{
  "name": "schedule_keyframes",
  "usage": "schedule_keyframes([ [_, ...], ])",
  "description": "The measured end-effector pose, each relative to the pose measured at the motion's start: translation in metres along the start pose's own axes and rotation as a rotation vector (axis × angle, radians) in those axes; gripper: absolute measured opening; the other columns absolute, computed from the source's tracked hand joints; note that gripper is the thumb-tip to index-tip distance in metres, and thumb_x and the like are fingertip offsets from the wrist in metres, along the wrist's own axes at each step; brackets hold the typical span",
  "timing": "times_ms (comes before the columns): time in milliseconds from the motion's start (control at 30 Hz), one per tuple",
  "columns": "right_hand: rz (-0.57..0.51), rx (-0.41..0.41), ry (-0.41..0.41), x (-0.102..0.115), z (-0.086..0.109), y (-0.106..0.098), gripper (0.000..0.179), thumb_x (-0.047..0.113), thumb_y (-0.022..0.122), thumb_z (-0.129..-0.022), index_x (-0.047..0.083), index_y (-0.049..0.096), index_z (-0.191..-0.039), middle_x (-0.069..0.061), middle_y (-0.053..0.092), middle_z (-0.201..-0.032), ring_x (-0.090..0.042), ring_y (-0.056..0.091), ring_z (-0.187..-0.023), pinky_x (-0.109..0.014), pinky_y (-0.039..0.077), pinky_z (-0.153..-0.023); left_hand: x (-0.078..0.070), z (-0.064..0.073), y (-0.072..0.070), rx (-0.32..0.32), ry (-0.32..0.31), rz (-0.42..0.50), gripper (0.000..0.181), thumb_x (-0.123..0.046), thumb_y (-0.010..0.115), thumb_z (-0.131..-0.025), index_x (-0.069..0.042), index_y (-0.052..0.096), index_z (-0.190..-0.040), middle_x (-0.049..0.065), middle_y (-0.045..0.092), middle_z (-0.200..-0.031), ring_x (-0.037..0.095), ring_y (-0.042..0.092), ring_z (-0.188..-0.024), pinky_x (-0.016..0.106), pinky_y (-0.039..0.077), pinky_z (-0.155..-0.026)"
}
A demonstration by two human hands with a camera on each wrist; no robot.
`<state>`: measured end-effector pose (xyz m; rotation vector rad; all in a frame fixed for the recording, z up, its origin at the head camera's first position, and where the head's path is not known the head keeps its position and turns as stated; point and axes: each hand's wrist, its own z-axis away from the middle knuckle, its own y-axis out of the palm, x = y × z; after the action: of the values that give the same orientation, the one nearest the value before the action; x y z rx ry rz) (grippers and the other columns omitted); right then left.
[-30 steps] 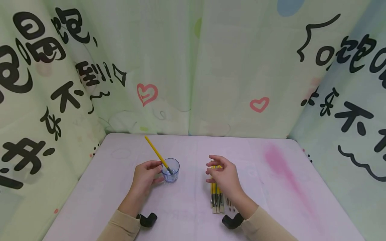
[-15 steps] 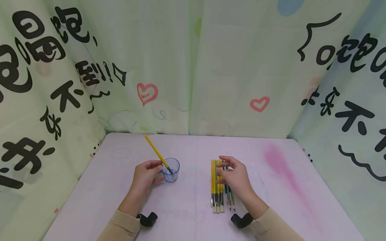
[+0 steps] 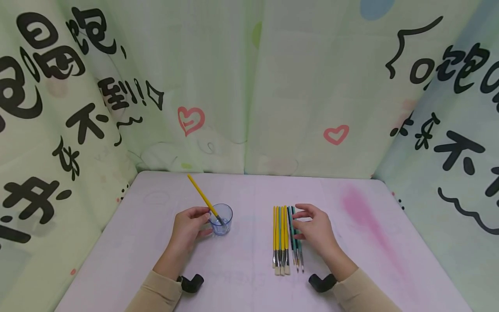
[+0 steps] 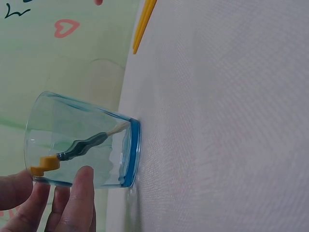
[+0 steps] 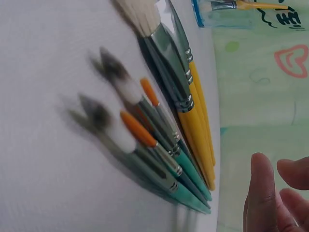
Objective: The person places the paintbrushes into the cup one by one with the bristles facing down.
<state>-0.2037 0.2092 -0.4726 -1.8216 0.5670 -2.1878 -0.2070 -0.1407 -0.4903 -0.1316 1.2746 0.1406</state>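
Observation:
Near the table's left middle stands a clear bluish cup, upright, with one yellow-handled paintbrush leaning in it, bristles down. My left hand holds the cup from its left side; in the left wrist view the thumb is by the rim and the fingers lie against the wall. To the right, a row of yellow-handled paintbrushes lies beside slimmer teal-handled paintbrushes, all bristles toward me. Loosely bent and holding nothing, my right hand hovers at the teal brushes' right, partly covering their handles.
A pinkish-white cloth covers the table, with a pink smear at the right. Patterned pale green curtains hang behind and along both sides. Each wrist wears a black camera mount.
My right hand has moved right, from over the yellow-handled brushes to beside the teal-handled ones, uncovering the row. The left hand and the cup have stayed in place.

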Motion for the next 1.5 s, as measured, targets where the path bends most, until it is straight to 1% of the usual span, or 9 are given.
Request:
schedule_keyframes([
  [200,0.053,-0.016,0.027,-0.005,-0.004,-0.005,0.054,0.010,0.074,-0.098,0.011,0.059,-0.150,-0.019,0.069,-0.129,-0.023,0.075,-0.088,-0.033,0.069,-0.068,-0.002,0.002,0.001,-0.005,0.004,-0.010,0.027,-0.007,0.071,-0.103,-0.006,0.074,-0.130,0.019,0.068,-0.131,0.026,0.070,-0.107,0.042,0.069,-0.087],
  [333,0.084,-0.019,0.038,-0.008,-0.008,-0.006,0.053,0.010,0.074,-0.098,0.010,0.059,-0.149,-0.019,0.068,-0.129,-0.024,0.073,-0.089,-0.033,0.069,-0.068,-0.003,0.002,0.001,-0.008,0.006,-0.010,0.027,-0.008,0.071,-0.103,-0.005,0.074,-0.130,0.020,0.067,-0.131,0.026,0.070,-0.108,0.042,0.069,-0.086],
  [533,0.101,-0.006,0.061,-0.011,-0.014,-0.009,0.052,0.010,0.075,-0.098,0.008,0.060,-0.147,-0.020,0.067,-0.129,-0.025,0.070,-0.093,-0.033,0.069,-0.068,-0.004,0.002,0.001,-0.013,0.009,-0.008,0.027,-0.008,0.071,-0.103,-0.004,0.074,-0.129,0.020,0.067,-0.129,0.026,0.071,-0.106,0.040,0.070,-0.083],
  [667,0.118,0.005,0.075,-0.013,-0.017,-0.010,0.052,0.008,0.075,-0.097,0.006,0.060,-0.146,-0.021,0.067,-0.129,-0.025,0.069,-0.093,-0.032,0.068,-0.068,-0.003,0.001,0.002,-0.014,0.008,-0.007,0.026,-0.008,0.071,-0.103,-0.004,0.074,-0.129,0.020,0.067,-0.129,0.028,0.072,-0.109,0.041,0.070,-0.083],
  [767,0.139,0.015,0.089,-0.013,-0.019,-0.009,0.051,0.007,0.075,-0.097,0.006,0.060,-0.146,-0.021,0.068,-0.127,-0.024,0.069,-0.088,-0.031,0.068,-0.067,-0.002,0.001,0.002,-0.013,0.008,-0.004,0.027,-0.008,0.071,-0.103,-0.003,0.074,-0.129,0.021,0.067,-0.130,0.031,0.073,-0.112,0.042,0.069,-0.084],
  [933,0.182,0.039,0.094,-0.015,-0.022,-0.008,0.052,0.005,0.075,-0.095,0.005,0.060,-0.145,-0.020,0.069,-0.121,-0.021,0.068,-0.074,-0.030,0.066,-0.063,-0.002,0.002,0.002,-0.012,0.003,-0.007,0.027,-0.008,0.071,-0.103,-0.004,0.074,-0.130,0.021,0.066,-0.132,0.033,0.072,-0.116,0.042,0.069,-0.084],
  [1133,0.237,0.036,0.110,-0.017,-0.027,-0.003,0.054,0.005,0.079,-0.093,0.007,0.061,-0.144,-0.017,0.069,-0.114,-0.020,0.065,-0.066,-0.027,0.065,-0.061,-0.002,0.003,0.002,-0.009,0.009,-0.003,0.027,-0.007,0.071,-0.103,-0.004,0.073,-0.130,0.022,0.067,-0.131,0.032,0.072,-0.114,0.043,0.069,-0.084],
  [1300,0.293,0.033,0.092,-0.018,-0.031,0.000,0.056,0.006,0.082,-0.090,0.006,0.061,-0.143,-0.013,0.067,-0.105,-0.019,0.063,-0.061,-0.026,0.064,-0.060,-0.002,0.003,0.001,-0.011,0.009,0.001,0.027,-0.007,0.071,-0.103,-0.004,0.073,-0.130,0.022,0.067,-0.131,0.029,0.072,-0.110,0.043,0.069,-0.085],
  [1500,0.346,0.026,0.058,-0.017,-0.032,0.001,0.054,0.004,0.083,-0.089,0.004,0.063,-0.139,-0.009,0.065,-0.096,-0.017,0.061,-0.056,-0.025,0.061,-0.056,-0.002,0.005,0.001,-0.009,0.009,-0.002,0.027,-0.007,0.071,-0.103,-0.004,0.073,-0.130,0.021,0.067,-0.131,0.027,0.071,-0.108,0.042,0.069,-0.085],
])
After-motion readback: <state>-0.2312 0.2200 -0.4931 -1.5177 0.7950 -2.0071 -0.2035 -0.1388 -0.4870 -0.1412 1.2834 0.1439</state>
